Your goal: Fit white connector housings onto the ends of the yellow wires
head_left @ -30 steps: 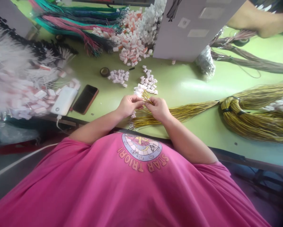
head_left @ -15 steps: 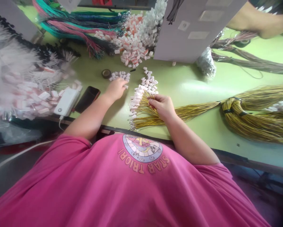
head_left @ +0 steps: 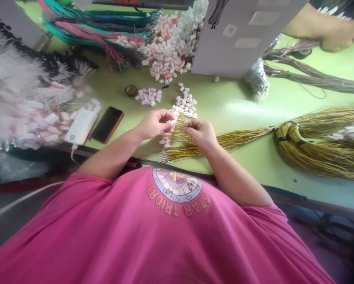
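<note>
A bundle of yellow and black wires (head_left: 238, 138) runs in from the right and fans out in front of me, with small white connectors on many of its ends. My right hand (head_left: 202, 133) pinches yellow wire near those ends. Just left of it, my left hand (head_left: 157, 123) is closed at thumb and forefinger on what looks like a small white connector, partly hidden by the fingers. Loose white connectors (head_left: 148, 96) form a small pile behind my left hand. Another cluster of connectors (head_left: 186, 101) lies beyond the wire ends.
A roll of black tape (head_left: 132, 91), a phone (head_left: 108, 124) and a white power bank (head_left: 81, 126) lie to the left. Connectors and coloured wires (head_left: 105, 33) are heaped at the back. A grey panel (head_left: 238, 43) stands there; another person's arm (head_left: 321, 29) shows beyond it.
My left hand has moved from the small connector pile, right and toward me, to the wire ends beside my right hand. My right hand keeps its pinch, nearly in place.
</note>
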Action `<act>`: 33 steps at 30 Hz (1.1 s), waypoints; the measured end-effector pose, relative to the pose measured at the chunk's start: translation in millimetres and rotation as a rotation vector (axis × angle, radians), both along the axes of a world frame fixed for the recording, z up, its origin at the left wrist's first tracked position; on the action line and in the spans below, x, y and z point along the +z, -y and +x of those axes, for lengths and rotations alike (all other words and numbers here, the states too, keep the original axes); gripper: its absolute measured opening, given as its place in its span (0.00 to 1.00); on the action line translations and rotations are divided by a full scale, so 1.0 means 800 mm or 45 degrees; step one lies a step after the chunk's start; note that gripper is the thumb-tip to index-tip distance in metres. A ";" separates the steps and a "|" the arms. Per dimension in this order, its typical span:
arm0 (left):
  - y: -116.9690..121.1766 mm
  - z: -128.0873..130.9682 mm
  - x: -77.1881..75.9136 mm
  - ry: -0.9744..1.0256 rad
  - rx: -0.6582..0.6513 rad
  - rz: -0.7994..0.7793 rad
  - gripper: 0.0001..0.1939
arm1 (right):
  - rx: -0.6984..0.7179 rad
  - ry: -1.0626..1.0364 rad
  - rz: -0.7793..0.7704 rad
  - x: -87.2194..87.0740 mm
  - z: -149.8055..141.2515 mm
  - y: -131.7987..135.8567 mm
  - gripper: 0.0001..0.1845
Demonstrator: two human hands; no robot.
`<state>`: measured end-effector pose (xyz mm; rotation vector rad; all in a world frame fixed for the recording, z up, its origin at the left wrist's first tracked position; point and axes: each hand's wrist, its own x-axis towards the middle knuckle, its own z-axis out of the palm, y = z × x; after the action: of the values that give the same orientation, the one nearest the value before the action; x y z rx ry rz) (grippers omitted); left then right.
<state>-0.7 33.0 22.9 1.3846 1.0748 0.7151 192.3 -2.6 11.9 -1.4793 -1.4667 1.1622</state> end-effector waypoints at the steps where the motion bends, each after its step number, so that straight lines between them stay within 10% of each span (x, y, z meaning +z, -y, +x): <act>1: 0.004 0.004 -0.002 0.057 0.015 -0.063 0.10 | 0.006 0.010 0.002 0.000 0.000 0.000 0.10; 11: 0.011 0.022 -0.010 0.142 0.048 -0.175 0.12 | 0.030 0.152 0.037 0.002 -0.005 0.001 0.13; 33: 0.005 0.013 -0.004 -0.429 -0.146 0.260 0.10 | 0.103 0.226 0.024 -0.013 -0.004 -0.005 0.14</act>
<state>9.6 29.1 20.0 1.7733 1.1950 0.5288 189.3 1.4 1.9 -1.5555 -1.6665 1.0837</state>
